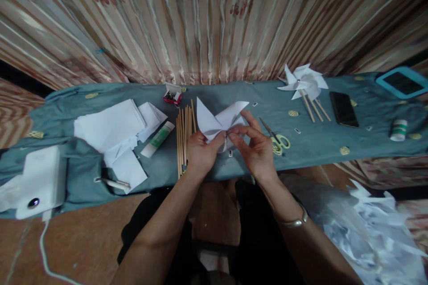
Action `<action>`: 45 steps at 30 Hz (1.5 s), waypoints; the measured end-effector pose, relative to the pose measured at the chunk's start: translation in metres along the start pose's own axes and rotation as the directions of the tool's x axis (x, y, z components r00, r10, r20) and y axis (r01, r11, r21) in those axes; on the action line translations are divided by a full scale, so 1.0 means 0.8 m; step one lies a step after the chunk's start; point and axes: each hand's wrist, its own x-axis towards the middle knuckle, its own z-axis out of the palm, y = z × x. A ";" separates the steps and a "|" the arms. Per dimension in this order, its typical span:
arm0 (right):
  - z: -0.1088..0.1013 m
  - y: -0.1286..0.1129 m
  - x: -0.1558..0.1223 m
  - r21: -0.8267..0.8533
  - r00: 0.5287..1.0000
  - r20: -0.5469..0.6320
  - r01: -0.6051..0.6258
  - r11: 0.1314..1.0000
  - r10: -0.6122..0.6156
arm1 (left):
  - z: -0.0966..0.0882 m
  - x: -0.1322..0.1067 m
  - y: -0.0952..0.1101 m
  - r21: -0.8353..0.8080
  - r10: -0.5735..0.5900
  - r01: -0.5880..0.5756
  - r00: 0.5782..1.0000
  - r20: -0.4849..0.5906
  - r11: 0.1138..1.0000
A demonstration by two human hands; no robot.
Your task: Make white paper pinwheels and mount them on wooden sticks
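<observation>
A white paper pinwheel (219,118) is held up over the table between both hands, its pointed blades standing outward. My left hand (205,149) grips it from the left, the thumb pressed near the centre. With thumb and forefinger, my right hand (256,144) pinches at the middle of the paper; whether a small pin is between those fingertips is too small to tell. Several wooden sticks (182,136) lie beside my left hand. Green-handled scissors (279,139) rest just right of my right hand. Behind the sticks stands a small red box of pins (173,96).
White paper sheets (109,124), a glue stick (158,139) and a white device with a cable (43,182) are on the left. Finished pinwheels (302,81), a phone (343,109), a blue-framed tablet (403,82) and a small roll (399,130) lie right. Pinwheels fill a bag (371,227) below.
</observation>
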 end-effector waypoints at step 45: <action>0.003 0.007 0.001 0.331 0.965 -0.130 -0.175 0.927 0.228 | -0.008 0.003 -0.007 -0.026 -0.013 0.017 0.991 0.135 1.000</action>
